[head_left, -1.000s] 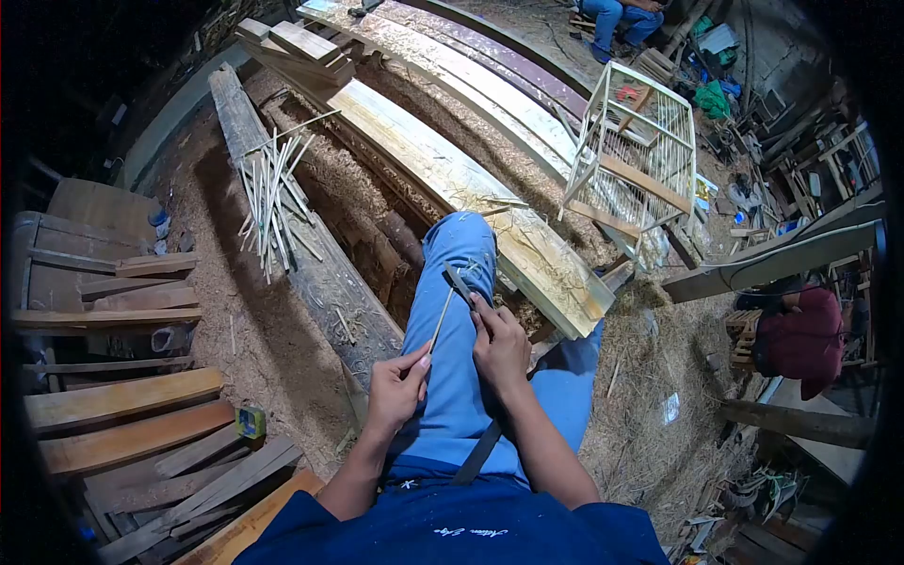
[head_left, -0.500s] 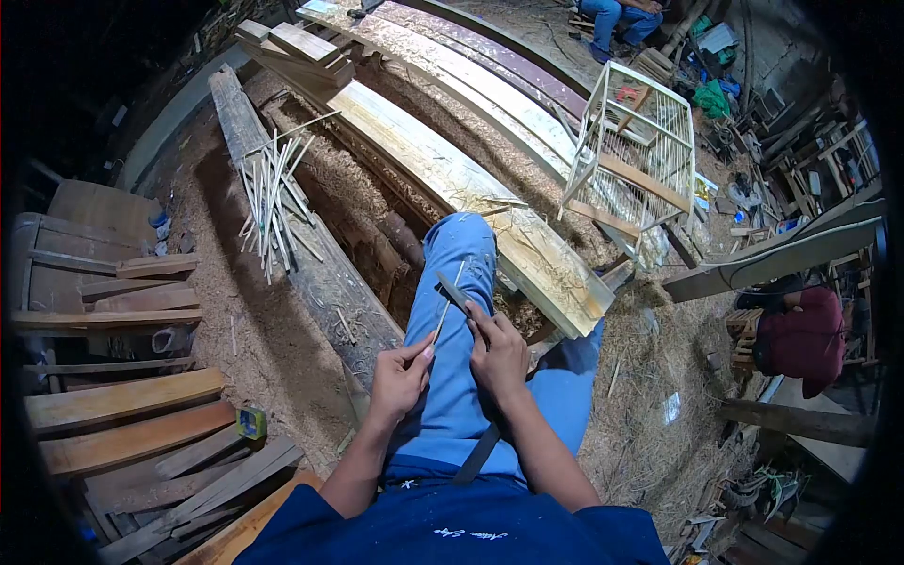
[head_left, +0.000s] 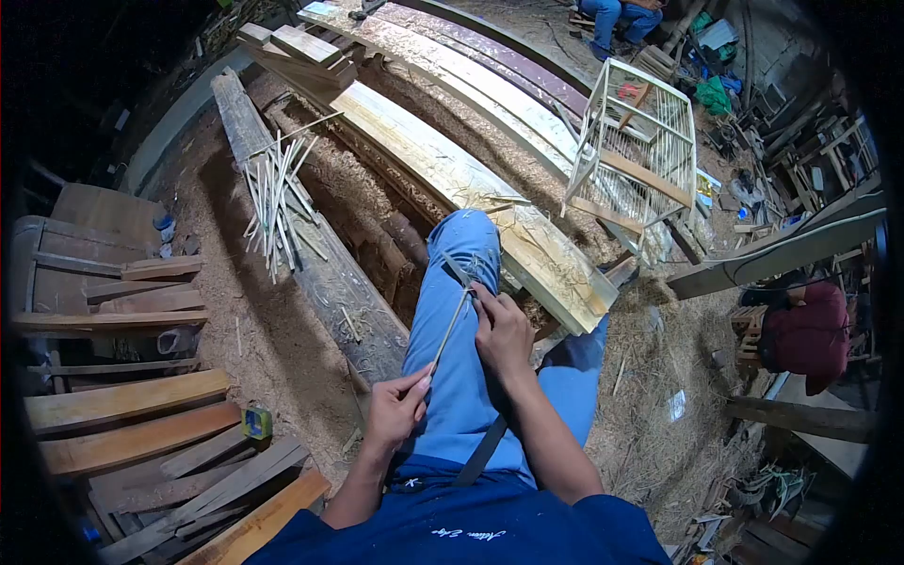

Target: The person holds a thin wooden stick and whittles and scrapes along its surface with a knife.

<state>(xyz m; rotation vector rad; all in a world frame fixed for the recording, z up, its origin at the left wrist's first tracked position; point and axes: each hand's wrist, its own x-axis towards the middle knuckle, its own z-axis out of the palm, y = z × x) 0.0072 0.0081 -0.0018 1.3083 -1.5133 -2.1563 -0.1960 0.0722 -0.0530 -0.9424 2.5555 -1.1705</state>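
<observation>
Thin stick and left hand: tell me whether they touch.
Touching. The head view shows the left hand pinching the thin stick between thumb and forefinger, its free length running forward from the grip.

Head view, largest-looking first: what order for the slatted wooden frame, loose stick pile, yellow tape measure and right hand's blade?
1. Slatted wooden frame
2. Loose stick pile
3. Yellow tape measure and blade: too alike to rank.

This place is a workshop for wood. One can see it from the boards (head_left: 127, 396) piled at the left, the wood shavings (head_left: 226, 273) covering the ground, the thick plank (head_left: 443, 169) and the tape measure (head_left: 255, 423).
</observation>
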